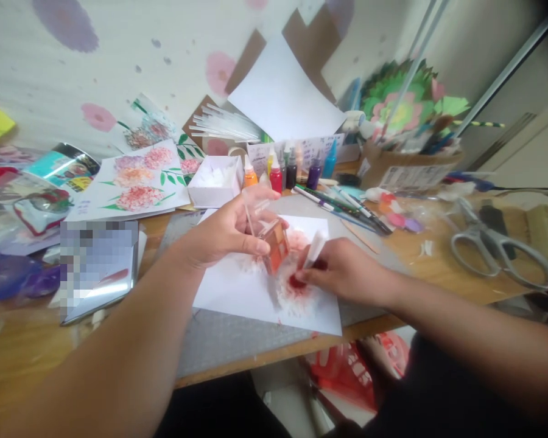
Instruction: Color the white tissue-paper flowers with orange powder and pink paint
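My left hand (pixel 231 234) is closed around a small clear case with orange-red colour pans (pixel 274 240), held tilted above a white sheet (pixel 237 289). My right hand (pixel 340 271) pinches a white dabbing tool (pixel 314 250) whose red tip presses on the sheet. Under the tip lies a soft red dabbed patch (pixel 296 286), with a paler pink patch further back. The sheet rests on a grey mat (pixel 219 340) on the wooden desk (pixel 27 347).
Behind stand several small paint bottles (pixel 283 170), a white open box (pixel 214 179), markers (pixel 347 207) and flower paintings (pixel 137 179). Grey scissors (pixel 497 249) lie at right, a cardboard box of supplies (pixel 411 161) at back right, a blurred booklet (pixel 98 267) at left.
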Demonstrator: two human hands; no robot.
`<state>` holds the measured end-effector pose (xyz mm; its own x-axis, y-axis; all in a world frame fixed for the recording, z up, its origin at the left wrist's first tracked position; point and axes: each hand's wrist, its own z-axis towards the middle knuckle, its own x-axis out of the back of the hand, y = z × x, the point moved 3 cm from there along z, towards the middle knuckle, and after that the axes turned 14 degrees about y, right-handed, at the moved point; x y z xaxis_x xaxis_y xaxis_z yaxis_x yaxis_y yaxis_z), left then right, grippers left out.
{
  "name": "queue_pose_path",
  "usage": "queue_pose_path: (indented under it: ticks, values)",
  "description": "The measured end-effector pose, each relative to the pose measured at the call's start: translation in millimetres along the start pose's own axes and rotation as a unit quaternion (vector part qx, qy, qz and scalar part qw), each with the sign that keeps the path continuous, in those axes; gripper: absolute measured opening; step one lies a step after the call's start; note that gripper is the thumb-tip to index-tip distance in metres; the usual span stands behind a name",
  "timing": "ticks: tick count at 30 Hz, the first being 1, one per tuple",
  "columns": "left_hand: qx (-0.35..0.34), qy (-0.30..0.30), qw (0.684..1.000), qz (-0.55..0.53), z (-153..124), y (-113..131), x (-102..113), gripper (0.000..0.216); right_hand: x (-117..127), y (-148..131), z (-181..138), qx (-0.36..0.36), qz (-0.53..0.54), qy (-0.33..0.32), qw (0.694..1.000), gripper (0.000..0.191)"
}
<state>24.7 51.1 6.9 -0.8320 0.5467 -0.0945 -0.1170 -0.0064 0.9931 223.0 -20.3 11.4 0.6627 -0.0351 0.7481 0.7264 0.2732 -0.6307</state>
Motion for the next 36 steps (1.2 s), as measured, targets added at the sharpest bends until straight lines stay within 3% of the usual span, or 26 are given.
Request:
queue_pose_path:
  ticks: [3, 7, 13, 21, 24, 28, 31, 36]
  values:
    - [0.001, 0.016, 1.0, -0.021, 0, 3, -3, 0.07, 2, -2, 3, -0.003, 0.0, 0.004, 1.0, 0.019]
    - [-0.013, 0.064, 0.997, -0.042, 1, 8, -5, 0.068, -5, -5, 3, 0.019, -0.002, -0.056, 0.998, 0.014]
    - [-0.042, 0.122, 0.989, -0.066, 3, 14, -1, 0.069, -11, -9, 2, 0.044, -0.024, -0.055, 0.997, 0.014]
    - [-0.068, 0.129, 0.987, -0.065, 4, 14, -1, 0.071, -14, -19, -1, 0.08, -0.013, -0.078, 0.994, 0.013]
    - [-0.067, 0.133, 0.986, -0.077, 5, 14, -1, 0.069, -15, -21, -1, 0.089, -0.015, -0.055, 0.994, 0.012]
    - [-0.063, 0.126, 0.987, -0.08, 5, 13, -2, 0.068, -16, -27, -5, 0.133, 0.01, -0.083, 0.988, 0.005]
    - [-0.058, 0.13, 0.987, -0.079, 4, 13, -1, 0.068, -11, -29, -8, 0.135, 0.004, -0.037, 0.99, 0.007]
    - [-0.051, 0.136, 0.987, -0.072, 4, 13, -2, 0.069, -7, -33, -22, 0.272, 0.05, -0.083, 0.958, 0.009]
